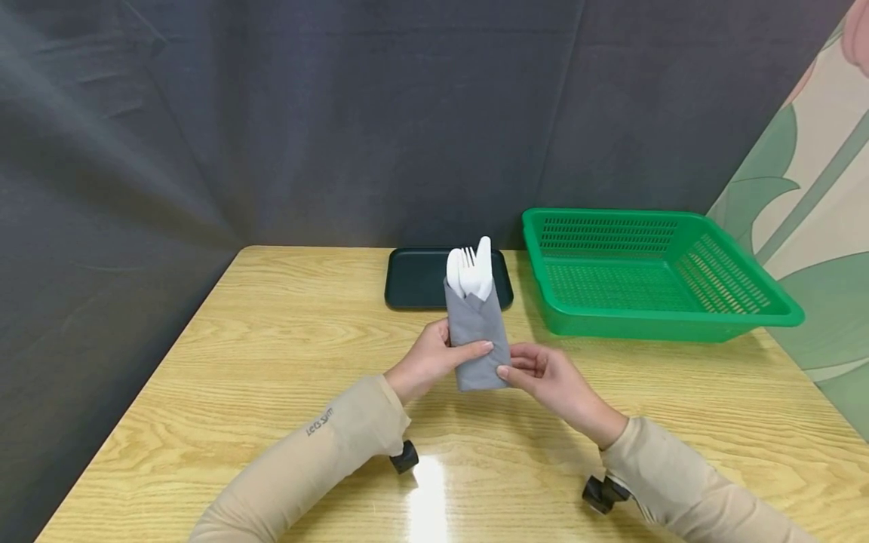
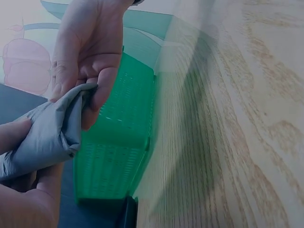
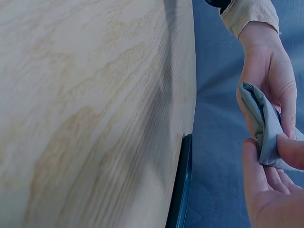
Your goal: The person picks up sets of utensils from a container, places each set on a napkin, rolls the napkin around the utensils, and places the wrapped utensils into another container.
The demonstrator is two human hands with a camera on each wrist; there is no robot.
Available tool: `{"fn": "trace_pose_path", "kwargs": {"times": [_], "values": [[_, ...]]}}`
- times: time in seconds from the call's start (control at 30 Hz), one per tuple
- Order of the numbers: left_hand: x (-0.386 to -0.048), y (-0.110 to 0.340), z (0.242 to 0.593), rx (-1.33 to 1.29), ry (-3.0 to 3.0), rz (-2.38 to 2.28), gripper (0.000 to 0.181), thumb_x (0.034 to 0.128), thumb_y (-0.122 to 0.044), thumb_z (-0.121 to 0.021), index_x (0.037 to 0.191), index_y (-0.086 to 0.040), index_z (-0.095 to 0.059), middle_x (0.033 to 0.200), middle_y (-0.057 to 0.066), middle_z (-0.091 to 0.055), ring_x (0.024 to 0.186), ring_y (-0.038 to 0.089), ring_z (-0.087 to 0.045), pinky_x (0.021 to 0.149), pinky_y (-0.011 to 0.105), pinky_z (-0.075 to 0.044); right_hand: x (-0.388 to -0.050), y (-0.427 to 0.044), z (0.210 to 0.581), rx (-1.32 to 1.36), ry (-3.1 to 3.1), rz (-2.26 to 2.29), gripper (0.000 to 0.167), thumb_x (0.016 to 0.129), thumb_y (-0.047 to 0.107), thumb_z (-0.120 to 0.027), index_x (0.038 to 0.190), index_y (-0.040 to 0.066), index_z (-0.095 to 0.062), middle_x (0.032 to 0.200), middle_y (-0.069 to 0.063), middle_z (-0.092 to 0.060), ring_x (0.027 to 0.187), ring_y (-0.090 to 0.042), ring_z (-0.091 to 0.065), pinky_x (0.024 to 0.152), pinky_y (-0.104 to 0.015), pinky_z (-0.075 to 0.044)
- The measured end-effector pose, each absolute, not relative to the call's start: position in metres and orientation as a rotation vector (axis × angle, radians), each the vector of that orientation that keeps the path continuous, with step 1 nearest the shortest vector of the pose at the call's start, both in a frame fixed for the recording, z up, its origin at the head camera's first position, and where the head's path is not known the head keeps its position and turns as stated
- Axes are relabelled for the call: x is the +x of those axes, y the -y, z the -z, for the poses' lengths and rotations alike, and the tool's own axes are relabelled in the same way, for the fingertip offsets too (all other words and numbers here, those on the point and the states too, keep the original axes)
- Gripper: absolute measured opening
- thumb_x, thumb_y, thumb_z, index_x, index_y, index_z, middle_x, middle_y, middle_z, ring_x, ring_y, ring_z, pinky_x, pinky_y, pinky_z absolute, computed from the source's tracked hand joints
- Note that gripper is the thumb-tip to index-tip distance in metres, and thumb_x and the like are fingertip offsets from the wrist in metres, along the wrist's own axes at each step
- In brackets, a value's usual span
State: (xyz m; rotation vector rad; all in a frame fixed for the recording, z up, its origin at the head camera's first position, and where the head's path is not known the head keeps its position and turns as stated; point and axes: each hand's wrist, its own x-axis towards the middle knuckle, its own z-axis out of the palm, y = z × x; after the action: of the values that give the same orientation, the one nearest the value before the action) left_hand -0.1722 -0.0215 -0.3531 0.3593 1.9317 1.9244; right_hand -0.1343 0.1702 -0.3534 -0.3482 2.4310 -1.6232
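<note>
A grey folded napkin (image 1: 477, 332) is held up above the table, with a white spoon (image 1: 454, 271), a white fork (image 1: 468, 273) and a white knife (image 1: 484, 260) sticking out of its top. My left hand (image 1: 434, 358) grips the napkin from the left, thumb across its front. On the other side, my right hand (image 1: 553, 381) pinches the lower right edge between thumb and fingers. In the left wrist view the napkin (image 2: 45, 137) shows its folded bottom end between both hands. The right wrist view shows the same folded layers of the napkin (image 3: 266, 126); the cutlery is hidden there.
Behind the napkin, a dark rectangular tray (image 1: 416, 279) lies at the table's far edge. A green plastic basket (image 1: 672, 313) stands at the back right of the wooden table (image 1: 271, 362). A dark cloth (image 1: 380, 121) hangs behind the table.
</note>
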Motion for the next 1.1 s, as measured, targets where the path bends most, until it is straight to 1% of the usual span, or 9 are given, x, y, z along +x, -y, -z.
{"fn": "trace_pose_path", "kwargs": {"times": [0.2,0.37,0.47,0.6,0.7,0.8,0.9,1.1], "values": [[-0.1735,0.0222,0.3534,0.372,-1.925,-1.902,0.039,0.089,-0.014,-0.063,0.126,-0.008,-0.054,0.125,0.014,-0.061,0.107,0.017,-0.062,0.093,0.032,-0.051,-0.1338,-0.1698,0.3545,-0.387,-2.402,1.613,0.039,0.093,0.009,-0.055,0.122,-0.015,-0.048,0.113,-0.03,-0.062,0.088,-0.001,-0.064,0.078,-0.02,-0.054],[-0.1748,0.022,0.3535,0.355,-1.916,-1.888,0.04,0.0888,-0.015,-0.063,0.127,-0.009,-0.053,0.126,0.012,-0.06,0.109,0.016,-0.061,0.095,0.032,-0.05,-0.1342,-0.1712,0.3538,-0.395,-2.401,1.598,0.032,0.093,0.008,-0.054,0.119,-0.01,-0.046,0.113,-0.029,-0.063,0.09,-0.001,-0.062,0.081,-0.025,-0.053],[-0.1755,0.0218,0.354,0.351,-1.909,-1.886,0.041,0.089,-0.016,-0.063,0.128,-0.01,-0.052,0.127,0.012,-0.06,0.11,0.016,-0.06,0.097,0.033,-0.049,-0.1351,-0.172,0.3538,-0.382,-2.414,1.588,0.026,0.093,0.008,-0.054,0.113,-0.007,-0.046,0.108,-0.026,-0.065,0.086,0.0,-0.061,0.079,-0.028,-0.052],[-0.1755,0.0217,0.355,0.355,-1.898,-1.894,0.04,0.0891,-0.016,-0.063,0.128,-0.01,-0.052,0.127,0.011,-0.06,0.11,0.015,-0.06,0.097,0.033,-0.048,-0.1358,-0.1723,0.354,-0.383,-2.464,1.581,0.022,0.092,0.009,-0.057,0.107,-0.006,-0.051,0.103,-0.019,-0.063,0.09,-0.009,-0.06,0.077,-0.026,-0.052],[-0.1753,0.0216,0.3554,0.349,-1.889,-1.903,0.04,0.089,-0.017,-0.063,0.127,-0.011,-0.053,0.126,0.011,-0.06,0.109,0.015,-0.06,0.097,0.033,-0.048,-0.1359,-0.1726,0.3529,-0.373,-2.484,1.574,0.024,0.091,0.011,-0.058,0.108,-0.006,-0.054,0.103,-0.017,-0.06,0.091,-0.012,-0.06,0.078,-0.025,-0.053],[-0.1758,0.0213,0.3551,0.336,-1.883,-1.905,0.04,0.0886,-0.018,-0.064,0.127,-0.013,-0.053,0.126,0.009,-0.061,0.111,0.016,-0.06,0.097,0.033,-0.048,-0.1358,-0.1732,0.3515,-0.341,-2.457,1.579,0.028,0.092,0.013,-0.058,0.112,-0.006,-0.053,0.103,-0.017,-0.061,0.085,-0.007,-0.06,0.079,-0.028,-0.054],[-0.1769,0.0212,0.355,0.334,-1.884,-1.902,0.041,0.089,-0.019,-0.063,0.128,-0.014,-0.053,0.127,0.009,-0.06,0.113,0.018,-0.059,0.097,0.033,-0.048,-0.1359,-0.1733,0.3515,-0.33,-2.427,1.603,0.031,0.092,0.013,-0.058,0.114,-0.008,-0.053,0.104,-0.018,-0.063,0.084,-0.004,-0.061,0.08,-0.028,-0.054],[-0.1772,0.0217,0.3535,0.343,-1.882,-1.892,0.042,0.09,-0.018,-0.062,0.13,-0.012,-0.05,0.129,0.01,-0.058,0.115,0.019,-0.058,0.098,0.034,-0.048,-0.1366,-0.1742,0.3527,-0.293,-2.375,1.632,0.033,0.091,0.014,-0.059,0.115,-0.008,-0.053,0.102,-0.014,-0.066,0.083,-0.002,-0.063,0.081,-0.029,-0.055]]}}
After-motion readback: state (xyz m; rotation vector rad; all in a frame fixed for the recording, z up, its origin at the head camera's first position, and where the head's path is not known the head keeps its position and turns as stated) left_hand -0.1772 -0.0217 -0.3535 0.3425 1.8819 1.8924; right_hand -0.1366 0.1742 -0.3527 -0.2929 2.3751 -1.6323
